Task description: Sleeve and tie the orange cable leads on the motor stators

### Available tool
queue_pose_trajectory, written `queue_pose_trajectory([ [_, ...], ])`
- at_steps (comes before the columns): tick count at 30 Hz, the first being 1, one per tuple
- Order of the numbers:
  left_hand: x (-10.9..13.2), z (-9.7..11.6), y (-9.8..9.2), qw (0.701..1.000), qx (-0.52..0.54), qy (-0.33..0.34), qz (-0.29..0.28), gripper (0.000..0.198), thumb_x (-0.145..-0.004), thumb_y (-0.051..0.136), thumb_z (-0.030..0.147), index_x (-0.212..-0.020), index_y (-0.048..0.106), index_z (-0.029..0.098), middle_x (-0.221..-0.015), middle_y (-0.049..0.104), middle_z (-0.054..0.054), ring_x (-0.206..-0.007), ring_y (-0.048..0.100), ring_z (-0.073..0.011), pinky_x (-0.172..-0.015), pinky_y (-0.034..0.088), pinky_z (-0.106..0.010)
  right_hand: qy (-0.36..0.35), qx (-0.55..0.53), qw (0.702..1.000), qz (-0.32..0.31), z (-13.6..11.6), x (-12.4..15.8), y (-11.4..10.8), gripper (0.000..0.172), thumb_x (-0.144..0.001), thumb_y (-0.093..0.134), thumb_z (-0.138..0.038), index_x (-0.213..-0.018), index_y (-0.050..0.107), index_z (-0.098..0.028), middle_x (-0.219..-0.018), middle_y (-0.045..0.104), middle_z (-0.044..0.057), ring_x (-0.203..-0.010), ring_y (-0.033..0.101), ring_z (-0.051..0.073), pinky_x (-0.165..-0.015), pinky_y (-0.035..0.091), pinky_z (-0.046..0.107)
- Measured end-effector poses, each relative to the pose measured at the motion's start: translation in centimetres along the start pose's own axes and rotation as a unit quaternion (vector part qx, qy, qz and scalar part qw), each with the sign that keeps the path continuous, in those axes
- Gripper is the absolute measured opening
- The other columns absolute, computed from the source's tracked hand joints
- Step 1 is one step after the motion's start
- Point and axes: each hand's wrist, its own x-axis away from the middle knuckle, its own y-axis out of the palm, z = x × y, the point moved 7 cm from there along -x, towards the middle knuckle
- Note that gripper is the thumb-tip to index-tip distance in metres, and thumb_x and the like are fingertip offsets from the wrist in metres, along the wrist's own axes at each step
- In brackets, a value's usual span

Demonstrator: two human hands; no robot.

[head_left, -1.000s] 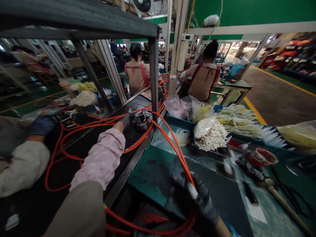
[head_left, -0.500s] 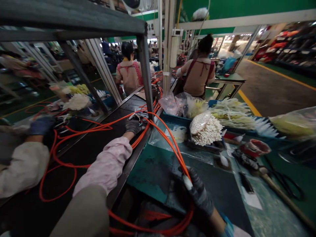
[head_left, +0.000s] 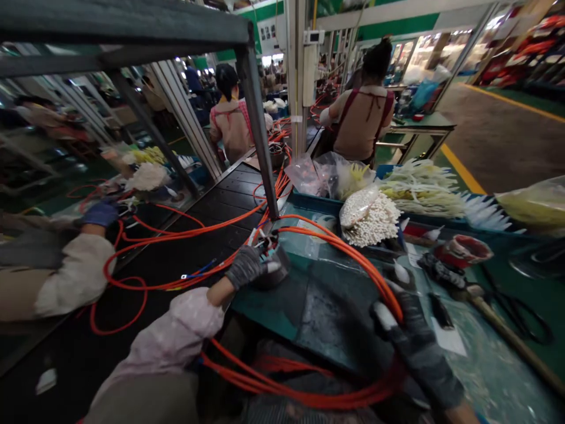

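My left hand point(head_left: 245, 266), in a grey glove, is closed on a dark, cylindrical part point(head_left: 279, 272) with short wires on top, at the near edge of the green work mat. A bundle of orange cables point(head_left: 359, 259) runs from near this part to the right. Around that bundle, my right hand point(head_left: 417, 338) is closed, its glove dark grey with a pale thumb tip. The cables bend back below it into a loop point(head_left: 304, 397) low in front of me. More orange cable point(head_left: 154, 282) lies coiled over the black conveyor belt to the left.
A dark metal frame point(head_left: 260, 135) stands close to the belt. Beyond the mat are white-tipped sticks point(head_left: 371, 218), a blue tray of pale sleeves point(head_left: 424, 194), a red pot point(head_left: 463, 250) and a hammer point(head_left: 498, 318). At left, a co-worker's gloved hand point(head_left: 100, 215) touches wires.
My left hand has brought the dark cylindrical part off the belt toward me, onto the mat's edge. My right hand has moved right with the cable bundle, widening its loop.
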Motion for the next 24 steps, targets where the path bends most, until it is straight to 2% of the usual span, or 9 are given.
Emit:
queue_pose_trajectory([
  [2, 1.9, 2.5, 2.7, 0.996, -0.06, 0.059, -0.042, 0.063, -0.07, 0.094, 0.056, -0.123, 0.076, 0.025, -0.126, 0.079, -0.013, -0.132, 0.066, -0.0435, -0.122, 0.043, -0.053, -0.051, 0.1, 0.994, 0.002, 0.4, -0.7, -2.4, 0.052, -0.1, 0.061, -0.051, -0.147, 0.067, -0.03, -0.147, 0.072, 0.013, -0.138, 0.067, 0.04, -0.119, 0.053, 0.065],
  [4, 3.6, 4.7, 5.4, 0.972, -0.169, 0.137, -0.086, 0.064, -0.08, 0.087, 0.059, -0.13, 0.074, 0.022, -0.133, 0.076, -0.017, -0.133, 0.065, -0.0438, -0.123, 0.04, -0.059, -0.09, 0.175, 0.98, -0.023, 1.0, -1.0, -3.8, 0.054, -0.1, 0.057, -0.044, -0.152, 0.062, -0.031, -0.146, 0.072, 0.013, -0.133, 0.071, 0.042, -0.112, 0.058, 0.067],
  [7, 5.8, 6.5, 8.6, 0.92, -0.3, 0.218, -0.128, 0.059, -0.096, 0.07, 0.063, -0.13, 0.072, 0.015, -0.125, 0.076, -0.02, -0.121, 0.07, -0.0407, -0.115, 0.047, -0.061, -0.133, 0.273, 0.951, -0.058, 0.5, -1.2, -3.5, 0.063, -0.102, 0.053, -0.037, -0.164, 0.047, -0.03, -0.154, 0.067, 0.016, -0.13, 0.072, 0.044, -0.107, 0.059, 0.07],
  [9, 6.9, 7.1, 9.3, 0.903, -0.321, 0.252, -0.13, 0.059, -0.1, 0.065, 0.065, -0.127, 0.073, 0.013, -0.121, 0.077, -0.021, -0.116, 0.071, -0.0388, -0.11, 0.051, -0.06, -0.173, 0.305, 0.935, -0.061, -1.6, -1.5, -2.0, 0.069, -0.103, 0.053, -0.037, -0.17, 0.036, -0.026, -0.159, 0.06, 0.02, -0.138, 0.066, 0.046, -0.11, 0.056, 0.073],
  [13, 8.2, 8.5, 7.3, 0.865, -0.285, 0.395, -0.123, 0.049, -0.107, 0.059, 0.056, -0.129, 0.072, 0.015, -0.122, 0.079, -0.017, -0.117, 0.072, -0.0324, -0.113, 0.051, -0.054, -0.315, 0.261, 0.911, -0.046, -8.4, -2.0, 2.5, 0.068, -0.103, 0.064, -0.034, -0.166, 0.042, -0.026, -0.151, 0.064, 0.018, -0.143, 0.06, 0.04, -0.118, 0.049, 0.069],
  [16, 7.8, 8.1, 4.2, 0.815, -0.276, 0.492, -0.132, 0.039, -0.108, 0.06, 0.049, -0.131, 0.072, 0.02, -0.126, 0.08, -0.012, -0.119, 0.073, -0.0276, -0.116, 0.051, -0.05, -0.432, 0.213, 0.871, -0.099, -11.3, -2.3, 6.4, 0.051, -0.104, 0.067, -0.029, -0.153, 0.057, -0.034, -0.143, 0.071, 0.008, -0.14, 0.061, 0.031, -0.125, 0.043, 0.062],
  [18, 6.8, 6.9, 2.6, 0.795, -0.298, 0.514, -0.126, 0.039, -0.106, 0.066, 0.047, -0.135, 0.071, 0.022, -0.144, 0.074, -0.011, -0.134, 0.068, -0.0283, -0.123, 0.046, -0.052, -0.45, 0.198, 0.857, -0.154, -10.6, -3.3, 8.6, 0.039, -0.106, 0.065, -0.028, -0.145, 0.065, -0.035, -0.143, 0.072, 0.006, -0.138, 0.061, 0.029, -0.125, 0.043, 0.062],
  [20, 6.2, 5.7, 1.7, 0.792, -0.312, 0.515, -0.102, 0.028, -0.106, 0.066, 0.034, -0.134, 0.07, 0.028, -0.157, 0.066, -0.004, -0.147, 0.06, -0.025, -0.13, 0.04, -0.051, -0.429, 0.144, 0.867, -0.208, -8.4, -4.8, 10.2, 0.038, -0.108, 0.061, -0.027, -0.145, 0.067, -0.034, -0.144, 0.071, 0.008, -0.135, 0.064, 0.029, -0.118, 0.05, 0.057],
  [24, 7.3, 5.1, 1.6, 0.806, -0.297, 0.509, -0.051, 0.032, -0.105, 0.061, 0.011, -0.127, 0.071, 0.031, -0.151, 0.071, 0.001, -0.142, 0.065, -0.0165, -0.129, 0.043, -0.044, -0.374, -0.041, 0.888, -0.266, -4.7, -6.6, 11.6, 0.043, -0.111, 0.051, -0.03, -0.153, 0.062, -0.031, -0.148, 0.067, 0.013, -0.131, 0.068, 0.029, -0.107, 0.06, 0.052],
])
